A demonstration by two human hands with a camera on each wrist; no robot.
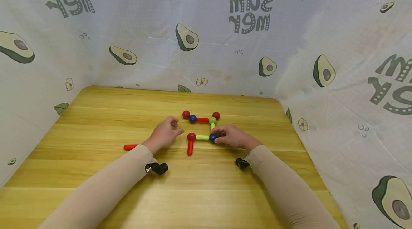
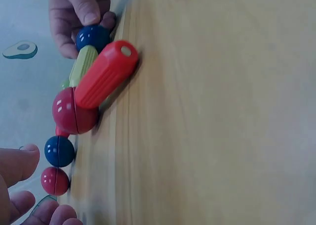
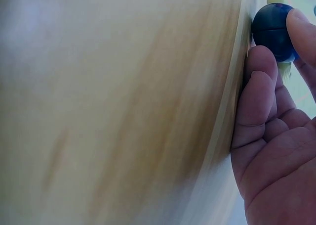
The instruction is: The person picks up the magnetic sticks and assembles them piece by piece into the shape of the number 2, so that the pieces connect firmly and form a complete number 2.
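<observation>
My right hand (image 1: 233, 137) pinches a blue ball (image 3: 272, 31) between thumb and fingers, low over the table. From that ball a yellow-green stick (image 1: 202, 138) runs left to a red ball (image 1: 191, 136), and a red stick (image 2: 106, 74) extends from there toward me. Another yellow-green stick (image 1: 212, 127), partly behind my right fingers, leads up to a green ball (image 1: 212, 120). A red stick (image 1: 202, 119) joins the green ball to a second blue ball (image 1: 192, 118). My left hand (image 1: 163, 133) hovers left of the pieces, fingers loosely bent, holding nothing.
One red ball (image 1: 186, 114) sits by the far blue ball, another (image 1: 216, 115) by the green ball. A loose red stick (image 1: 130, 147) lies partly behind my left forearm. Printed cloth (image 1: 212, 64) hangs around the wooden table (image 1: 193, 193).
</observation>
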